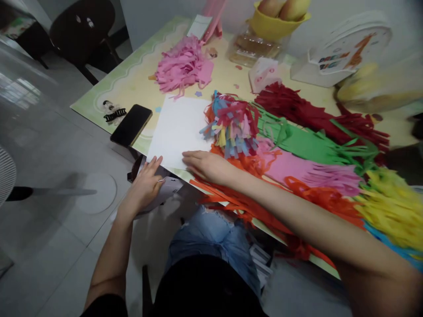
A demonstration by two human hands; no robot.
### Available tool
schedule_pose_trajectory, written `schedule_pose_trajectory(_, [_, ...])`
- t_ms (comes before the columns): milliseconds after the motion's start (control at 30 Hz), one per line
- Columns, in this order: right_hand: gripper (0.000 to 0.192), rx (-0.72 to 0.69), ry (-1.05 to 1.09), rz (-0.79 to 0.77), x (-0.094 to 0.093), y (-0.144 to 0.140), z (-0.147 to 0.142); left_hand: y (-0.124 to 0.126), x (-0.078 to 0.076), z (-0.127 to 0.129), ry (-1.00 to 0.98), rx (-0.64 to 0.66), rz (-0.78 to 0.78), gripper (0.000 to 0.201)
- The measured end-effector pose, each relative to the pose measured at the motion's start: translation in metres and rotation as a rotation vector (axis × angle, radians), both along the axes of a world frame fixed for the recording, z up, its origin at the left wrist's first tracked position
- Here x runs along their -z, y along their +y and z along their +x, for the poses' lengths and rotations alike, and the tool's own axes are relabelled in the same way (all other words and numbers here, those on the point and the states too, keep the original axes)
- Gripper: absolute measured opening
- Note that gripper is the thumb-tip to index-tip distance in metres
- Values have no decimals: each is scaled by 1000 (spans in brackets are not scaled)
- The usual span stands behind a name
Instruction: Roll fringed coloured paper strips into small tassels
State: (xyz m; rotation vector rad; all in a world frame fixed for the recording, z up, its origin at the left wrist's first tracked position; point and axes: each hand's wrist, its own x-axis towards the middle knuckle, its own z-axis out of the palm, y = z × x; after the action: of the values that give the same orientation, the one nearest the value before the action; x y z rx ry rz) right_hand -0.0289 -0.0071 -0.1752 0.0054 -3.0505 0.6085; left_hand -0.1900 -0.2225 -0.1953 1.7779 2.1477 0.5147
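Note:
A sheet of white paper (pixel 181 125) lies flat on the table, its right side partly under a multicoloured paper pom-pom (pixel 233 123). Fingers stretched out, my left hand (pixel 145 185) touches the sheet's near left corner at the table edge. My right hand (pixel 206 165) rests flat near the sheet's near right corner, its fingers extended and pointing left. Neither hand grips anything that I can see. Around my right forearm lie fringed strips of paper: orange (pixel 254 165), pink (pixel 297 169), green (pixel 307 143) and dark red (pixel 297 105).
A black phone (pixel 132 124) and a hair clip (pixel 114 115) sit near the left edge. Farther back are a pink fringed bundle (pixel 185 66), a clear container (pixel 249 46), a yellow bowl (pixel 276 24) and a white box (pixel 313 72). Yellow fringe (pixel 393 207) lies at right.

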Motion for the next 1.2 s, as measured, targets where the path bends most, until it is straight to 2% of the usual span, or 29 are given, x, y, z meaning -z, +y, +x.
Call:
schedule_pose_trajectory(100, [40,73,159,-119,7,-19,-21,-1,-2,1,20,-10,-23,37])
schedule_pose_trajectory(267, [35,45,232,-207,17,-39,-38,0,-5,2,7,-22,-47,38])
schedule_pose_trajectory(533, [43,16,322,-231,23,-37,-68,-6,-11,-4,-2,-48,2,39])
schedule_pose_trajectory(800, [43,-7,295,-253,24,-41,-80,-13,-15,-11,23,-120,-71,39])
schedule_pose_trajectory(1033, [45,-39,328,-306,27,-48,-108,-11,-16,-8,9,-145,-50,37])
schedule_pose_trajectory(1200, [45,-10,267,-286,24,-46,-110,-9,-19,-5,-7,-179,-11,38])
